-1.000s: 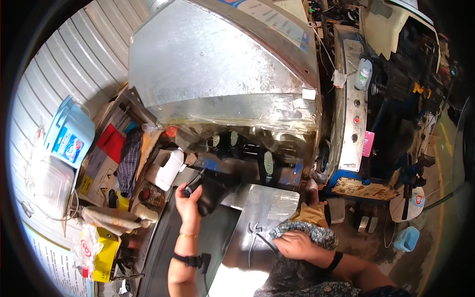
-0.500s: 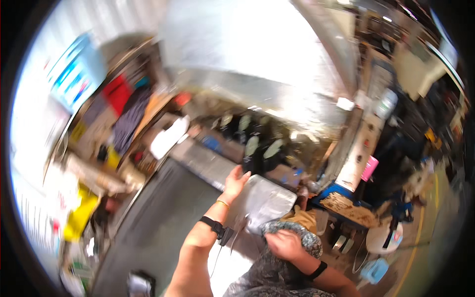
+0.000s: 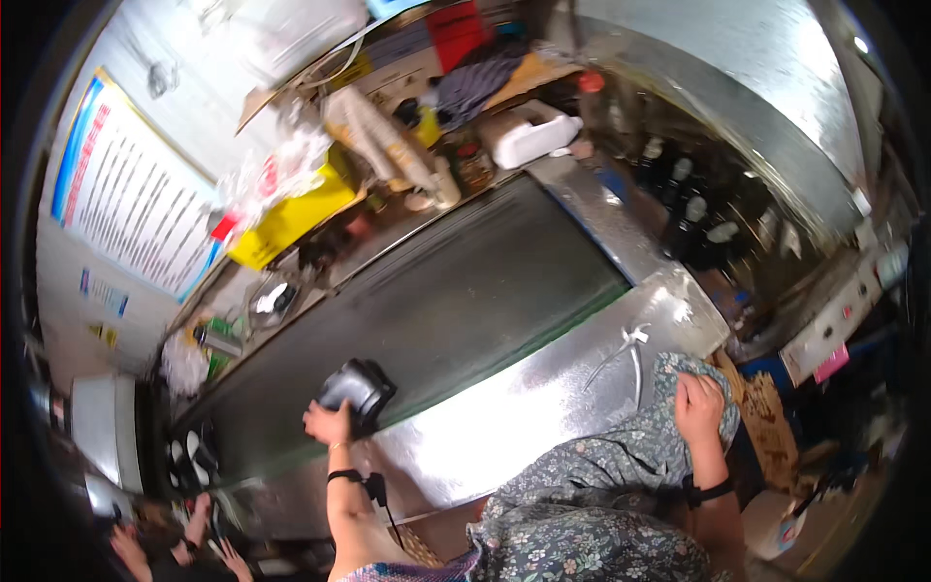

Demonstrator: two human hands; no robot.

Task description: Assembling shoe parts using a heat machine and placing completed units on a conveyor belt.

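My left hand [image 3: 328,423] is on the near left side of a glossy black shoe-like item [image 3: 367,390] on the dark conveyor belt [image 3: 456,286], fingers bent against it; its exact kind is blurred. My right hand [image 3: 698,405] is curled closed on the floral cloth [image 3: 669,456] over my lap, and what it may hold is hidden. A pincer-like metal tool [image 3: 635,354] lies on the shiny metal ledge [image 3: 485,436] between my hands. Several black shoes [image 3: 689,209] with pale soles stand by the metal machine at the far right.
Black-and-white shoes [image 3: 199,456] sit at the belt's left end. Another person's hands [image 3: 233,561] show at lower left. Along the belt's far side is a shelf with a yellow box [image 3: 291,218] and a white container [image 3: 529,133]. A metal hood [image 3: 747,68] overhangs the far right.
The view has swung left. My left hand has gone from the belt's right end, near the black shoes, to the black item on the belt. My right hand stays on the floral cloth.
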